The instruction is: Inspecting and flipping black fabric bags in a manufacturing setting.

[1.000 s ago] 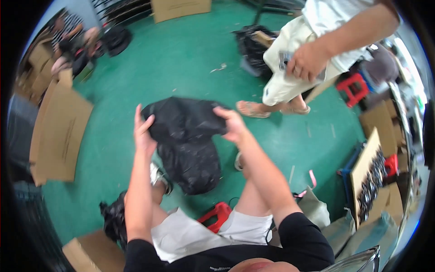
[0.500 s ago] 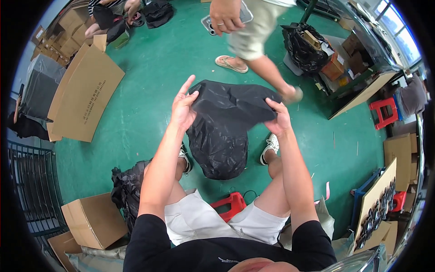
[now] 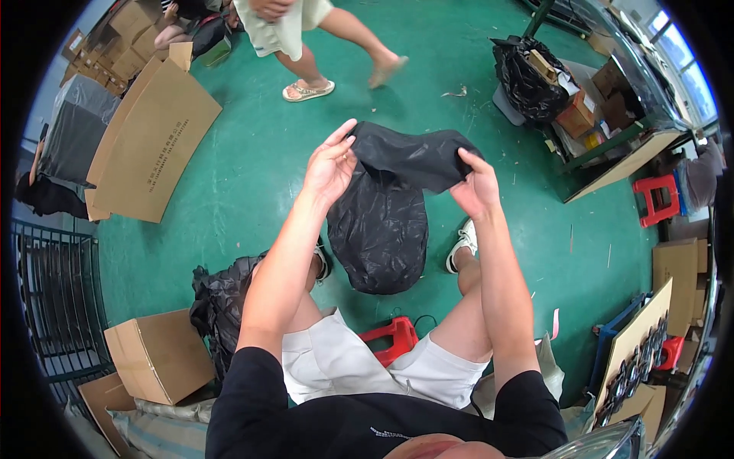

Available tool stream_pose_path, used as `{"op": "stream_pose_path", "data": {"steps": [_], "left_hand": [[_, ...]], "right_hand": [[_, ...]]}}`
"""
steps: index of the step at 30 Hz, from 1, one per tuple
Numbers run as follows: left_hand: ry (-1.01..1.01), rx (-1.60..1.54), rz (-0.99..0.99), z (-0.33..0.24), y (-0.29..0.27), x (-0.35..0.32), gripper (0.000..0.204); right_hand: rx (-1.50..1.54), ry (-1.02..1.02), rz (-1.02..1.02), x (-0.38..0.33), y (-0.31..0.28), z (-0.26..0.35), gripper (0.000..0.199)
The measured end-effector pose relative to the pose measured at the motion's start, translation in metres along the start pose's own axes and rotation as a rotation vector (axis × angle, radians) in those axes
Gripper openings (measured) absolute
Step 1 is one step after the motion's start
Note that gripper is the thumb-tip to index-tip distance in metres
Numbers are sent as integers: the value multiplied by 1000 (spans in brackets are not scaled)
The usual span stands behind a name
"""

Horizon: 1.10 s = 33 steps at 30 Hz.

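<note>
My left hand point(image 3: 332, 167) pinches one end of a matte black cloth point(image 3: 413, 157), its thumb and fingers at the edge. The opposite end is gripped by my right hand point(image 3: 475, 185), thumb on top. Stretched between both hands, the cloth hangs over the top of a full black plastic bag point(image 3: 380, 241) on the floor between my feet. What exact kind of piece the cloth is, I cannot make out. It hides the upper part of the bag, and whether it touches the bag is unclear.
A red stool point(image 3: 394, 340) shows between my legs. Another black bag point(image 3: 223, 306) and a cardboard box point(image 3: 159, 356) lie to my left, a large carton point(image 3: 157, 141) beyond. A person point(image 3: 298, 38) walks ahead; a bag-lined bin point(image 3: 527, 80) stands far right.
The walking person has moved left across the floor ahead. My hands have lifted slightly, and the cloth is now pulled into a narrower band between them.
</note>
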<state>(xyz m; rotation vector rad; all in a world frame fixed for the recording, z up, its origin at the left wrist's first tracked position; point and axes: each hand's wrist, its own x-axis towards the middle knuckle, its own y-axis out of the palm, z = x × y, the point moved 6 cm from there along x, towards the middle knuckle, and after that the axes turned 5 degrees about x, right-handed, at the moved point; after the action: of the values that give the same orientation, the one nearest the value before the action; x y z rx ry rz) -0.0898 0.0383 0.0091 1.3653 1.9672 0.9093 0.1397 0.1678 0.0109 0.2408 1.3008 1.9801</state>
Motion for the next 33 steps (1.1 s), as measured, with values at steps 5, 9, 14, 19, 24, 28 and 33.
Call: {"op": "stream_pose_path", "data": {"steps": [5, 9, 14, 19, 24, 28, 33], "left_hand": [[20, 76, -251, -25, -11, 54, 31], [79, 149, -261, -74, 13, 91, 38], [373, 240, -150, -128, 60, 71, 52], [474, 196, -361, -80, -9, 32, 74], [100, 50, -743, 69, -161, -31, 22], [-12, 198, -938, 141, -227, -100, 26], [-93, 304, -1042, 160, -238, -125, 66]], "right_hand": [[-5, 11, -5, 59, 33, 15, 25], [1, 31, 12, 90, 82, 34, 25], [43, -4, 86, 81, 121, 47, 28], [-128, 46, -22, 80, 52, -7, 27], [-169, 288, -496, 68, -120, -131, 35], [-48, 322, -583, 39, -209, -195, 47], [-445, 245, -733, 13, -223, -190, 74]]}}
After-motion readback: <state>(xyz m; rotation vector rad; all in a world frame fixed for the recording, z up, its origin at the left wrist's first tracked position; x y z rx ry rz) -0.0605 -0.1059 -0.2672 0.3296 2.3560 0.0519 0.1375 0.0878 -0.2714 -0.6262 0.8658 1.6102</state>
